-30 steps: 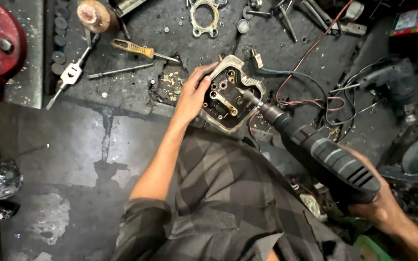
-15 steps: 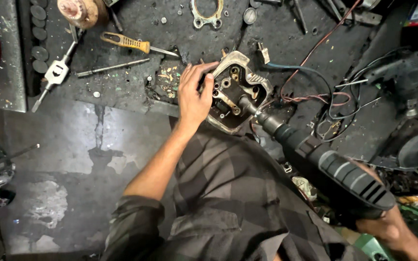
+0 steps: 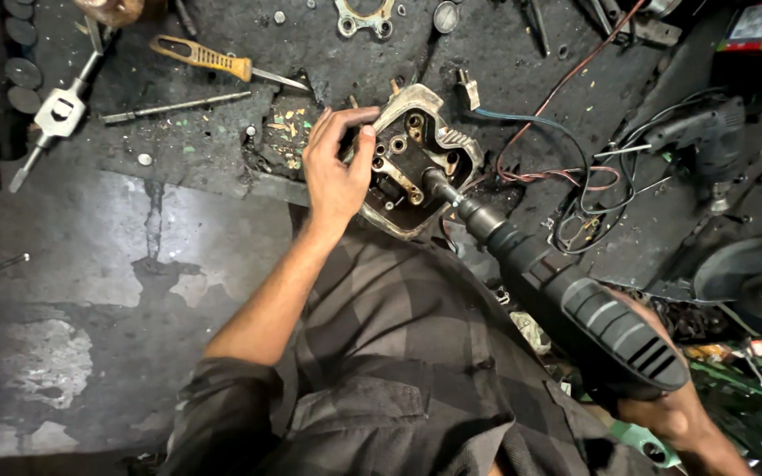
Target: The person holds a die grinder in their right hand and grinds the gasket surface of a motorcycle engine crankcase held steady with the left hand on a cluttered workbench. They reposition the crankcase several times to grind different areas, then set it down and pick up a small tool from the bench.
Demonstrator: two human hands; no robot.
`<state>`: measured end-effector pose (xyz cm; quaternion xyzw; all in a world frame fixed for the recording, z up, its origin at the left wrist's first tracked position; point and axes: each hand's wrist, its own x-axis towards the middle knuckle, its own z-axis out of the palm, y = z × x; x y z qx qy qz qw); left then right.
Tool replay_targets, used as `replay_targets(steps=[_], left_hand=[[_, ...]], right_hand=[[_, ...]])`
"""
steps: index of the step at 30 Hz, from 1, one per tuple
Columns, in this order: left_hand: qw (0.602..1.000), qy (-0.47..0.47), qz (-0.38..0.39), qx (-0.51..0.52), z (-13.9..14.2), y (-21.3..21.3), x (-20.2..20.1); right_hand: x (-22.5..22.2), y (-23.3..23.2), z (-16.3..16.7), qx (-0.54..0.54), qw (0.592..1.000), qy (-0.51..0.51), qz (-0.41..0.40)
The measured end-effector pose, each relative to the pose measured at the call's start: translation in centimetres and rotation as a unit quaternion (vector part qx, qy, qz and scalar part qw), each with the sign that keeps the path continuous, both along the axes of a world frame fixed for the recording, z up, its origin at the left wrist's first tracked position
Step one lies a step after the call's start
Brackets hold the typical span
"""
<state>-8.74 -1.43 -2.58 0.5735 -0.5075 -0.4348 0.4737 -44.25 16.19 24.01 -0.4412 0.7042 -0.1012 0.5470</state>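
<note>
- Cylinder head [image 3: 416, 159]: cast metal engine part w/ cooling fins, sits on the grimy black bench top, near its front edge, roughly mid-width. Looks heavy, rigid, oily – prob. slippery; best gripped by the outer rim/fins, not the ports.
- Left hand [image 3: 335, 167]: fingers curled over the head's left rim, thumb on top, bracing it down; partly closed, firm hold.
- Right hand [image 3: 676, 414]: wrapped round the rear grip of a black power drill [image 3: 575, 300]; mostly hidden behind the tool, so how tight the grip is can't be told. Drill tip is in the head's centre bore.
- Around: yellow-handled screwdriver [image 3: 213, 60] and a tap wrench [image 3: 59, 110] toward the bench's back-left; gasket [image 3: 363, 18] at back edge; second drill [image 3: 707, 132] at right.
- In the way: tangle of red/blue wires [image 3: 566, 167] just right of the head, close to the drill's shaft; loose chips & small bits beside the left hand.
</note>
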Motion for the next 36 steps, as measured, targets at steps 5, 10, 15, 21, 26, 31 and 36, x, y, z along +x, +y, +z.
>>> replay_targets(steps=[5,10,15,21,26,31,36], left_hand=[[1.0,0.008,0.002,0.004,-0.1,0.0,0.0],[1.0,0.025,0.006,0.004,0.0,0.0,0.1],[1.0,0.018,-0.005,0.007,0.0,-0.1,0.1],[1.0,-0.006,-0.021,-0.003,-0.1,0.0,0.1],[0.998,0.036,-0.058,0.011,-0.6,-0.1,0.4],[0.992,0.096,-0.08,0.03,-1.0,-0.4,0.5],[0.991,0.096,-0.086,0.035,-1.1,-0.6,0.4]], right_hand=[[-2.8,1.7,0.6,0.059,0.995,-0.055,-0.055],[-3.6,2.6,0.6,0.081,0.993,-0.064,-0.057],[-1.6,1.0,0.2,0.074,0.997,-0.021,-0.026],[1.5,-1.8,0.9,0.048,0.998,0.03,-0.011],[2.4,-3.4,1.7,0.052,0.993,0.096,0.051],[2.4,-4.2,1.9,0.09,0.99,0.097,0.044],[3.1,-5.6,2.3,0.127,0.989,0.08,0.017]])
